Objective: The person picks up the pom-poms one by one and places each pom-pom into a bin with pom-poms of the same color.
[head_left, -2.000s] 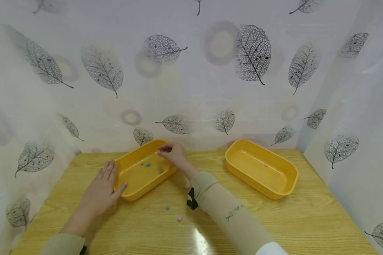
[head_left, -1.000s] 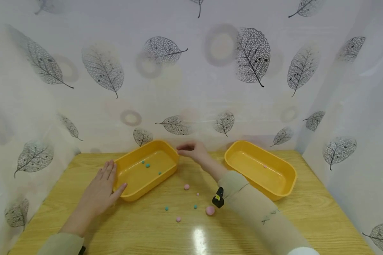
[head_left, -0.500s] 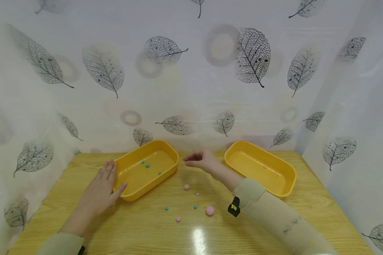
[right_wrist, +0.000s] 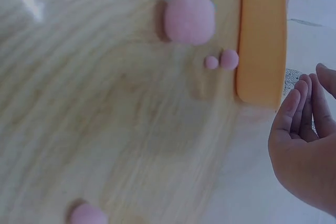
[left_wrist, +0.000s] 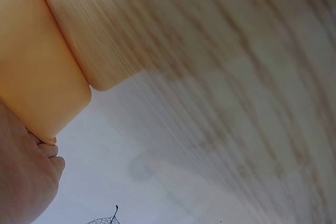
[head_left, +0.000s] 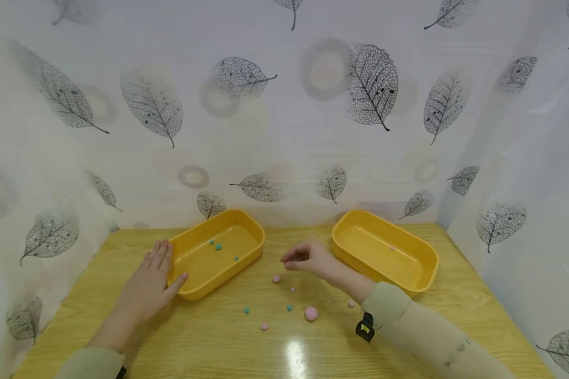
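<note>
My left hand [head_left: 147,281] rests against the left end of a yellow tray [head_left: 227,276], fingers straight and thumb along its near side. In the left wrist view, the hand [left_wrist: 26,171] meets the tray's rim [left_wrist: 47,56]. Three small teal balls, one of them here [head_left: 218,247], lie inside that tray. My right hand [head_left: 313,260] hovers between the two trays, thumb apart from loosely bent fingers, holding nothing. Just below its fingertips is a pink ball [head_left: 276,278] on the table, with a tiny pink ball [head_left: 293,289] nearby. The right wrist view shows a larger pink ball [right_wrist: 190,18].
A second yellow tray [head_left: 384,247] stands at the right with one small pink ball [head_left: 392,248] in it. Two teal balls and several pink balls are scattered over the wooden table [head_left: 208,337]. A leaf-patterned curtain [head_left: 284,131] borders the back and sides.
My right hand has moved from over the left tray to the right and down toward the table. Balls its arm covered now show, including a pink one by the sleeve. The left hand stays put.
</note>
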